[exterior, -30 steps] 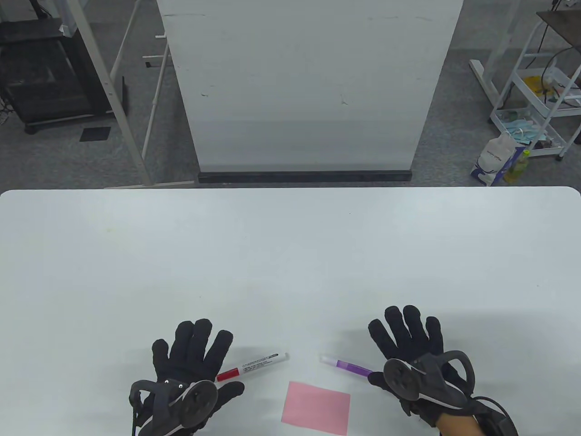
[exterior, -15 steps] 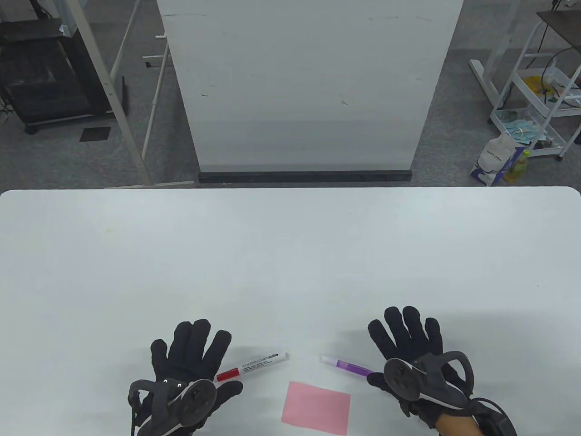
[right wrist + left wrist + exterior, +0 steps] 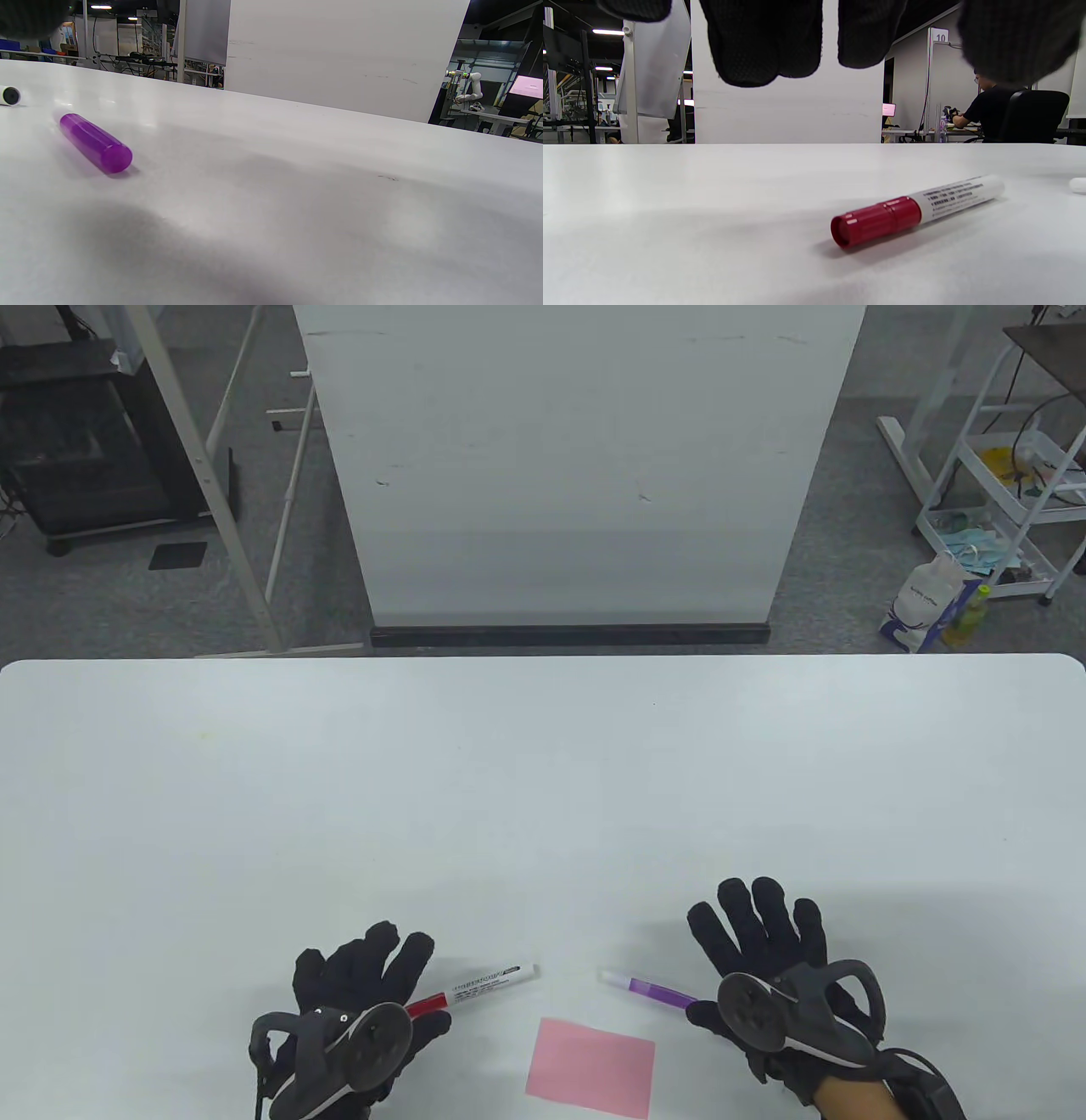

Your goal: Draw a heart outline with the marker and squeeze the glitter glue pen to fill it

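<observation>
Lifted since a second ago, left hand (image 3: 356,984) hovers loose-fingered over the smooth cylindrical marker (image 3: 912,210), apparently not touching. Right hand (image 3: 768,937) lies flat, empty, beside the translucent purple glue pen (image 3: 649,987); pink paper (image 3: 591,1066) between.

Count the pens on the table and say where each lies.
2. The red-capped marker lies by the left hand; the purple glitter pen lies by the right hand. Both sit beyond the pink paper.
</observation>
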A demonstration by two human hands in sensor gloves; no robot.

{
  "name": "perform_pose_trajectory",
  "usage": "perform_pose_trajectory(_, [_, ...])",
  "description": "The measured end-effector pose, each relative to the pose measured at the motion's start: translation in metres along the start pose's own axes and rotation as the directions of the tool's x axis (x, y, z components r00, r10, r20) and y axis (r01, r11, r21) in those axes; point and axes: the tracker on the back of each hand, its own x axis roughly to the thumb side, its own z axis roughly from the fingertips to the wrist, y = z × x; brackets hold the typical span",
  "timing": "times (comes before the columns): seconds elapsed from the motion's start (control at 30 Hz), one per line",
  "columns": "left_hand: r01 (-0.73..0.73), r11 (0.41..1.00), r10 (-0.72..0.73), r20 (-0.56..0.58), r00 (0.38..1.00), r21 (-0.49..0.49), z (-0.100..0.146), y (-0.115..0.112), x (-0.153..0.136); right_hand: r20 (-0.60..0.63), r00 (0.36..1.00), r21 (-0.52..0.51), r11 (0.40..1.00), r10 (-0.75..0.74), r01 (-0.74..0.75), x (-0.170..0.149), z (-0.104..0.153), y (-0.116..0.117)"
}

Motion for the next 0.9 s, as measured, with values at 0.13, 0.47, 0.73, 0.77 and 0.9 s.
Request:
perform_pose_trajectory(0.13, [0.036, 0.997, -0.038, -0.018, 0.999, -0.065, -0.009, -0.013, 0.003, 0.002, 1.0, 0.002, 1.0, 0.001, -0.001, 0.0, 0.0, 0.0])
perform_pose_trajectory(0.47, [0.031, 0.979, -0.047, -0.075, 0.996, -0.2, -0.023, -0.037, -0.002, 0.016, 1.0, 0.016, 1.0, 0.003, -0.003, 0.003, -0.001, 0.001])
perform_pose_trajectory(0.73, [0.014, 0.978, -0.03, -0.071, 0.997, -0.206, -0.027, -0.042, 0.0, 0.04, 0.999, 0.005, 1.0, -0.015, 0.015, 0.011, 0.003, -0.001])
perform_pose_trajectory(0.77, [0.017, 0.978, -0.032, -0.069, 0.997, -0.207, -0.027, -0.042, 0.0, 0.044, 0.999, 0.005, 1.0, -0.019, 0.019, 0.012, 0.004, -0.002])
perform_pose_trajectory(0.9, [0.025, 0.979, -0.031, -0.027, 0.999, -0.205, -0.027, -0.042, 0.002, 0.058, 0.998, -0.01, 1.0, -0.01, 0.011, 0.02, 0.005, -0.004])
